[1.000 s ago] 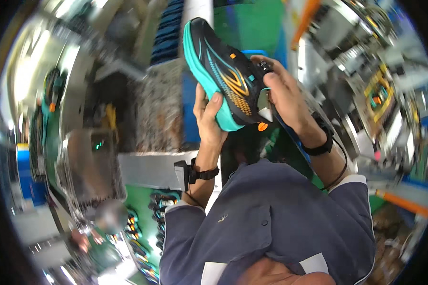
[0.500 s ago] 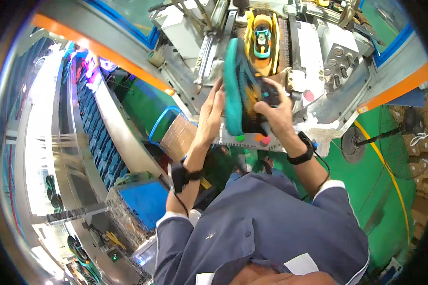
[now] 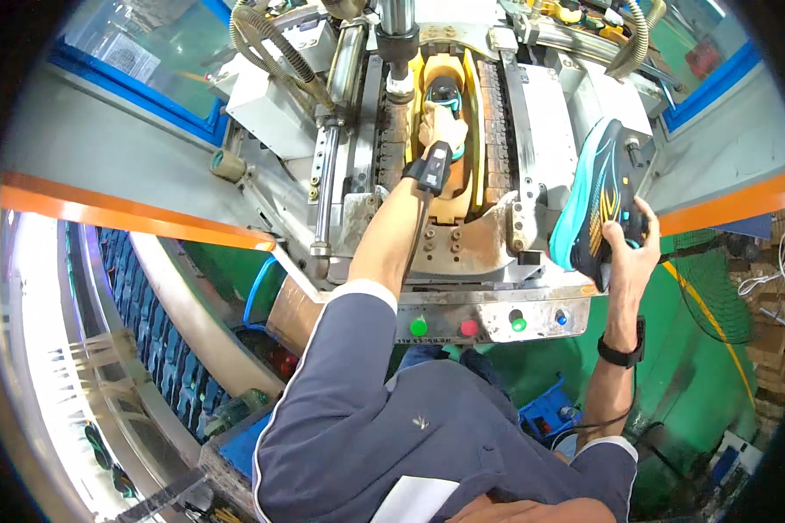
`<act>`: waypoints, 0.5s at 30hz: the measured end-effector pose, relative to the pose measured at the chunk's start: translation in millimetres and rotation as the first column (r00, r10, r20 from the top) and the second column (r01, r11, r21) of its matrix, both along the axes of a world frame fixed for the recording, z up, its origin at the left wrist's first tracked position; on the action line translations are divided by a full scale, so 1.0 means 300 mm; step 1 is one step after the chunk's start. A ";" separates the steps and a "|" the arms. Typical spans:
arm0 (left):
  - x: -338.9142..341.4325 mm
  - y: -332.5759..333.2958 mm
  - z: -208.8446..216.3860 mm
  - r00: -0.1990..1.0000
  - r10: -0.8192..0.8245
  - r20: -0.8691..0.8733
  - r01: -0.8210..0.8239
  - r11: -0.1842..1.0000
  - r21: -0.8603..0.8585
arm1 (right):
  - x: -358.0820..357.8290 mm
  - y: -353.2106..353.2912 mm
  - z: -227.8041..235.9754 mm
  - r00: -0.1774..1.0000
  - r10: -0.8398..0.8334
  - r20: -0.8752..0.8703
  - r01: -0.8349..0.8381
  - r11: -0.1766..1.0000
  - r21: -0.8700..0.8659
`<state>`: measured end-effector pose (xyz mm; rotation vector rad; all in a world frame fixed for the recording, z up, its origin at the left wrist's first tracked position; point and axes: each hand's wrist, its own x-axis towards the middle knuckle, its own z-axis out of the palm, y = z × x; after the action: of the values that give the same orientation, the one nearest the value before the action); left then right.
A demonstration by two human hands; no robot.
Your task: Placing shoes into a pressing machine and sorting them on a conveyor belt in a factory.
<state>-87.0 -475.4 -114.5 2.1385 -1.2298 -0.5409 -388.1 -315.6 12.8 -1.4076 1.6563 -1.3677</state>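
My right hand grips a dark sneaker with a teal sole and yellow-orange stripes. It holds the shoe tilted on its side, toe up, over the right front of the machine, thumb on the near side. Stretched forward, my left hand is closed on a second shoe, black with teal trim, inside the machine's yellow holder. Its fingertips are partly hidden there. Much of that second shoe is covered by the hand and the holder's walls.
A metal press head hangs just left of the holder. Along the front edge sit push buttons, among them a green button and a red button. Orange-edged panels flank the machine. A curved conveyor runs on the left.
The sneaker has moved right and is now in my right hand alone. My left hand has left it and reached into the machine onto the second shoe. My view has shifted closer to the machine.
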 end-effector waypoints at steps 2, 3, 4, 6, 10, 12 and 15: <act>0.011 0.014 0.036 0.997 -0.022 -0.070 0.023 0.999 0.024 | 0.001 -0.092 0.008 1.000 0.023 -0.018 -0.023 0.999 0.031; 0.059 0.021 -0.007 0.995 0.025 -0.101 -0.030 0.998 -0.054 | 0.027 -0.154 0.023 0.998 0.065 -0.022 -0.064 0.997 0.034; 0.102 0.034 -0.055 0.943 0.050 -0.329 -0.083 0.993 -0.087 | 0.052 -0.229 0.030 0.992 0.101 -0.071 -0.098 0.994 0.040; 0.113 0.115 -0.001 0.703 0.024 -0.710 -0.187 0.971 -0.152 | 0.104 -0.409 0.023 0.972 0.130 -0.194 -0.112 0.989 0.097; 0.131 0.510 0.215 0.296 -0.075 -0.952 -0.099 0.989 -0.108 | 0.323 -0.703 0.001 0.806 0.344 -0.482 -0.225 0.931 0.289; 0.177 0.741 0.265 0.248 0.007 -0.969 -0.170 0.985 -0.036 | 0.529 -0.740 -0.002 0.655 0.474 -0.589 -0.286 0.876 0.387; 0.202 1.042 0.402 0.316 0.008 -0.949 -0.194 0.979 -0.057 | 0.690 -0.854 -0.197 0.621 0.560 -0.549 -0.402 0.828 0.390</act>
<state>-26.3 -162.9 6.2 1.2499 -0.3820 -1.3437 -181.0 -571.9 -46.4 -2.1307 1.5509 -0.3530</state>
